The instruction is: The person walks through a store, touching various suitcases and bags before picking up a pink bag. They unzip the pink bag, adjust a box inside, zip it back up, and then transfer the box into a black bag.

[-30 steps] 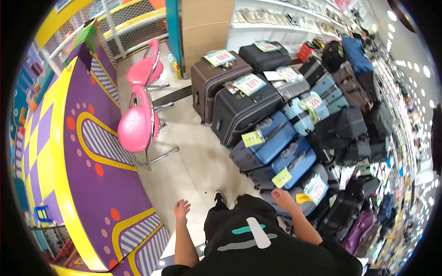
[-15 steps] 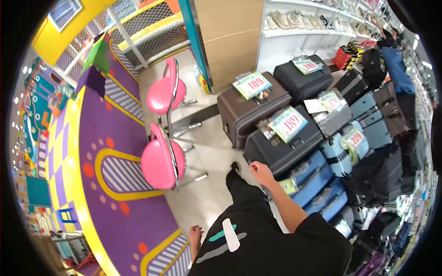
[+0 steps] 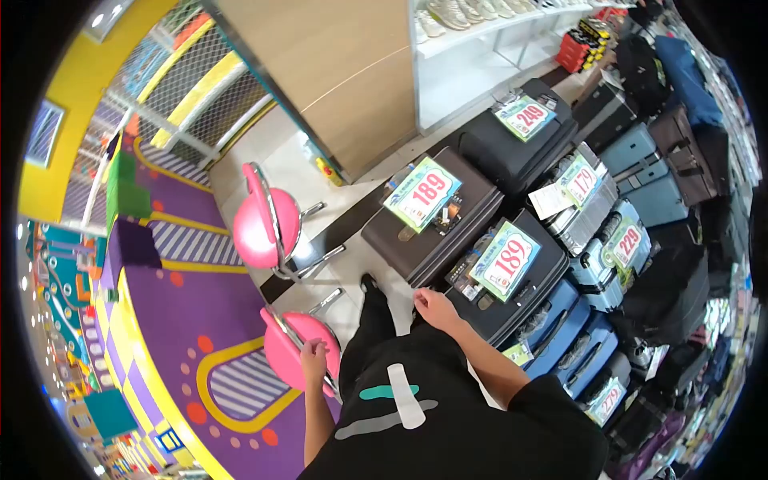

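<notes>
My left hand (image 3: pixel 314 360) hangs low with nothing in it, its fingers loosely bent and a little apart. It overlaps the nearer pink chair (image 3: pixel 290 349) in this view. Held in front of my right side, my right hand (image 3: pixel 434 307) has its fingers curled in, and no object shows in it. Closest to it are a dark brown suitcase (image 3: pixel 390 238) and a black suitcase (image 3: pixel 480 322), each with a price card reading 189. My black-clad legs (image 3: pixel 370 324) are mid-step on the pale tiles.
A second pink chair (image 3: pixel 264 228) stands farther along the purple-and-yellow counter (image 3: pixel 180 320) on my left. Blue suitcases (image 3: pixel 560 340) and other luggage crowd the right side. Ahead are a wooden panel (image 3: pixel 320 60) and a white shoe shelf (image 3: pixel 472 40).
I have stepped forward, bringing the suitcases and chairs nearer. My left hand has swung up and forward beside the nearer chair. The right hand stays forward, slightly farther left in view.
</notes>
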Action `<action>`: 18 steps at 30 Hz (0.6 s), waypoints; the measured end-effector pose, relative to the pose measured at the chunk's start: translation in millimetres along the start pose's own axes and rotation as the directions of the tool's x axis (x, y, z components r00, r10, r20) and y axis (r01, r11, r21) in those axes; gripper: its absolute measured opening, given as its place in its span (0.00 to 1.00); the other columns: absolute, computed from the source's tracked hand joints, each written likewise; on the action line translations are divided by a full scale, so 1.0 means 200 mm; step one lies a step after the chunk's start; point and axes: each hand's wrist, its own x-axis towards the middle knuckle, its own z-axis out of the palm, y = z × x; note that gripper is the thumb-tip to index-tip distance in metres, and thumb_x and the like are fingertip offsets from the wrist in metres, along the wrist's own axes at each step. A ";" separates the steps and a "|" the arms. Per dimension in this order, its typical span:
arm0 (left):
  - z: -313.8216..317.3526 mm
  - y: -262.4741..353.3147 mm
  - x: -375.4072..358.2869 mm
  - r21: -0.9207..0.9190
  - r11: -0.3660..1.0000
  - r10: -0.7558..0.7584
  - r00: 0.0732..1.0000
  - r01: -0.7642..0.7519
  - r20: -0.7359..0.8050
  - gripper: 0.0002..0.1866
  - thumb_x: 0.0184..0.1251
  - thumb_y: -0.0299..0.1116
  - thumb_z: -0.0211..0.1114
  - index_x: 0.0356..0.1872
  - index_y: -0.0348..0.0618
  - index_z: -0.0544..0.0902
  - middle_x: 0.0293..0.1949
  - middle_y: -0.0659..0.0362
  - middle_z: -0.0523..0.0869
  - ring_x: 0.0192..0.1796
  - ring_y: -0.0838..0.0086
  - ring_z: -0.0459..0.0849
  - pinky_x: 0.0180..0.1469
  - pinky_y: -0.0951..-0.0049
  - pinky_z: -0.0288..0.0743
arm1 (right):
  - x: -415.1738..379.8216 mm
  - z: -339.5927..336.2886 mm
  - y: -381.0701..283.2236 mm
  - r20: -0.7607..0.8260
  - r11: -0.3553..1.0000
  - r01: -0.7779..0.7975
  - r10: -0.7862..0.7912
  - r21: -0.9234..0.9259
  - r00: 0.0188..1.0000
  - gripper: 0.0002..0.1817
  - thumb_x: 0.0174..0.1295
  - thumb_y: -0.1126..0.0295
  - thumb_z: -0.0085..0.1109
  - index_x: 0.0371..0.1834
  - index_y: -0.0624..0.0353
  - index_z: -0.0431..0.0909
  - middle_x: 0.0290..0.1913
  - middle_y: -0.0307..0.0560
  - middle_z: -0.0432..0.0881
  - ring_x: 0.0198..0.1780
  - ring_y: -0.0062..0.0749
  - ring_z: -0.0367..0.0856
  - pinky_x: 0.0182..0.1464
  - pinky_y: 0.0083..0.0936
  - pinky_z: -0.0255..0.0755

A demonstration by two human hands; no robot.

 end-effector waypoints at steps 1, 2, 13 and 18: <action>0.03 0.01 0.11 0.006 1.000 0.004 1.000 -0.005 0.029 0.11 0.68 0.28 0.58 0.45 0.31 0.81 0.38 0.51 0.88 0.37 0.70 0.87 0.41 0.72 0.80 | 0.01 -0.01 -0.01 -0.021 1.000 -0.021 0.021 0.000 1.000 0.10 0.65 0.64 0.57 0.41 0.58 0.81 0.37 0.53 0.87 0.41 0.50 0.86 0.43 0.40 0.78; 0.05 0.00 0.25 0.053 0.997 0.054 0.996 -0.058 0.077 0.11 0.67 0.28 0.58 0.45 0.31 0.82 0.36 0.52 0.88 0.37 0.69 0.87 0.41 0.72 0.80 | 0.02 -0.03 -0.02 -0.062 0.998 -0.055 0.056 0.015 0.997 0.10 0.65 0.65 0.57 0.41 0.59 0.80 0.37 0.53 0.87 0.41 0.51 0.86 0.43 0.40 0.78; 0.67 0.59 1.87 0.303 0.930 -0.037 0.768 -0.207 0.639 0.11 0.62 0.31 0.64 0.41 0.35 0.84 0.32 0.52 0.88 0.33 0.68 0.88 0.39 0.68 0.81 | 0.50 0.06 -0.21 -0.547 0.906 -0.355 0.423 0.233 0.722 0.10 0.67 0.69 0.58 0.47 0.61 0.80 0.36 0.55 0.86 0.38 0.43 0.86 0.43 0.34 0.78; 0.83 0.86 2.30 0.301 0.953 -0.196 0.750 -0.005 0.632 0.12 0.62 0.31 0.62 0.43 0.37 0.84 0.31 0.54 0.87 0.30 0.69 0.86 0.33 0.71 0.80 | 0.64 0.26 -0.36 -0.593 0.765 -0.430 0.643 0.479 0.484 0.12 0.66 0.69 0.58 0.46 0.66 0.81 0.32 0.49 0.85 0.36 0.29 0.84 0.41 0.26 0.77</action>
